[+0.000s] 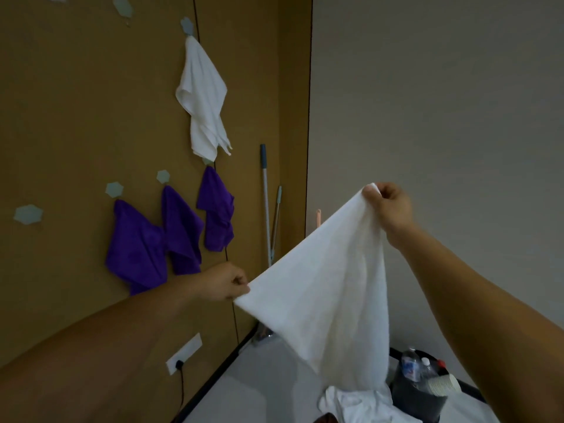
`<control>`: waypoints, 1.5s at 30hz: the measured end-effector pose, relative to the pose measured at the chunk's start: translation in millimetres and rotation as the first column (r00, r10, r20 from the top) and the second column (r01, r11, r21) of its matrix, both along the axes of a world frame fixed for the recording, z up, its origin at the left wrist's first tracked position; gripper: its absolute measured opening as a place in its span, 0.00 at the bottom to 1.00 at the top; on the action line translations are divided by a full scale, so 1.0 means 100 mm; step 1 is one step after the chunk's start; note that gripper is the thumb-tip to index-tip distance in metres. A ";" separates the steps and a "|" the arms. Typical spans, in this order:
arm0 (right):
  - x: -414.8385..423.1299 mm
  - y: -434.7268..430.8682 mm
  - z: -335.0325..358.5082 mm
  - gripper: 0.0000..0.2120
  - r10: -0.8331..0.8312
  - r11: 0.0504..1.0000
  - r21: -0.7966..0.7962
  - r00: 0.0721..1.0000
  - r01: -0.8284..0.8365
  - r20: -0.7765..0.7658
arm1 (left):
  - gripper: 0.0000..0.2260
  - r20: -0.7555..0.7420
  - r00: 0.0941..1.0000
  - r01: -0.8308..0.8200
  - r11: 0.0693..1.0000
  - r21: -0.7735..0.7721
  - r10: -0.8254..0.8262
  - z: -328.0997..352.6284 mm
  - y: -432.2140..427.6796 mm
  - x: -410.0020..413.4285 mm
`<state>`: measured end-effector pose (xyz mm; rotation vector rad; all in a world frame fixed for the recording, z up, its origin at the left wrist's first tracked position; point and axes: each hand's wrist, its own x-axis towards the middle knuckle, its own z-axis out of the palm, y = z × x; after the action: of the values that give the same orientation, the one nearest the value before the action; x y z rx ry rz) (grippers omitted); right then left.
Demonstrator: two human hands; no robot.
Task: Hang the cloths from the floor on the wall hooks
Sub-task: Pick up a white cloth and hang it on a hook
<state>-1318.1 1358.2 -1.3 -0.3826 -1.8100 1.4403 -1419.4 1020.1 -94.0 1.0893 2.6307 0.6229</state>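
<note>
Both bare forearms reach up and forward. Left hand (227,283): fingers pinched together on one corner of a white cloth (329,288), low and left. Right hand (387,206): thumb and fingers clamped on another corner, higher and to the right. The cloth is stretched taut along its top edge between the two grips and drapes down in a broad sheet, its lower end hanging in front of the floor.

Below the held cloth, more white cloths (354,403) lie crumpled in a heap on the pale floor (262,389). Just beside that heap, to the right, stands a dark bin (418,398) holding plastic bottles and a stack of paper cups.

On the left, low on the brown wall (76,117), a white socket plate (184,353) has a black plug and cord in it.

Further up the wall, three purple cloths (183,230) hang side by side from hexagonal grey hooks (114,189), their edges touching or overlapping. One more hook (28,214) to the left is bare. Above them a white towel (203,99) hangs from another hook, its lower tip reaching the top of the rightmost purple cloth.

In the far corner, two mop handles (266,206) lean where the brown wall meets a plain grey wall (442,102).
</note>
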 end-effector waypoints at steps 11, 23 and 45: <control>0.09 0.09 0.16 0.05 -0.047 0.999 0.002 0.998 0.047 -0.043 | 0.09 0.061 0.998 -0.005 0.995 0.100 -0.002 0.01 0.00 -0.04; 0.23 0.37 -0.26 0.07 -0.196 0.967 -0.157 0.980 0.200 0.042 | 0.09 -0.151 0.988 -0.019 0.991 0.133 0.040 0.63 -0.20 -0.24; 0.21 -0.82 -0.02 0.20 0.475 0.856 0.138 0.862 -0.499 0.177 | 0.15 0.089 0.995 -0.011 0.865 0.502 -0.039 1.55 0.92 0.47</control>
<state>-1297.1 1275.9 -3.1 0.0896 -2.2403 1.5929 -1372.2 1112.4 61.2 1.1633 2.4304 1.3797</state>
